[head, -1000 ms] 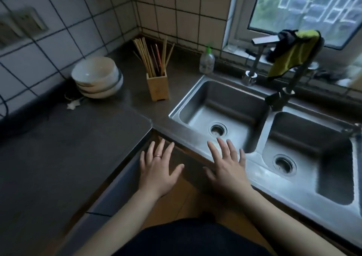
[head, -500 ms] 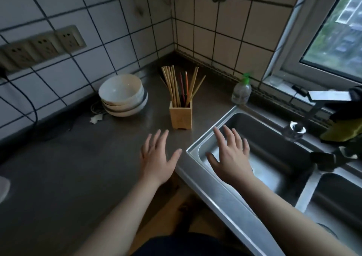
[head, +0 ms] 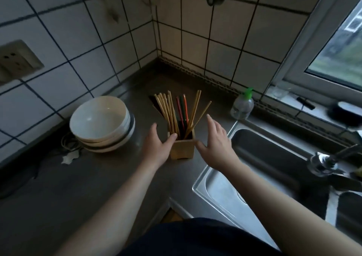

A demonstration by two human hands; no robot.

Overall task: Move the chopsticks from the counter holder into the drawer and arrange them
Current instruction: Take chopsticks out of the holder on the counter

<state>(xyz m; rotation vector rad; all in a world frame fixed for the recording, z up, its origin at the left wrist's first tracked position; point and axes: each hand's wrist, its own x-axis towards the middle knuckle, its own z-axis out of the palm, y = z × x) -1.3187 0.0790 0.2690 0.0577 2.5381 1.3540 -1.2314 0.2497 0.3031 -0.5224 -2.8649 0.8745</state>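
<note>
Wooden holder of chopsticks stands between both hands' spread fingers.

Both bare arms reach far forward. The left hand and the right hand are spread wide, palms facing each other, fingers loose.

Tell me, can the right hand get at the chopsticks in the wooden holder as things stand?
Probably yes. The right hand is open beside the wooden holder, and the chopsticks stand up out of its open top with nothing over them. The left hand touches only the holder's other side.
</note>
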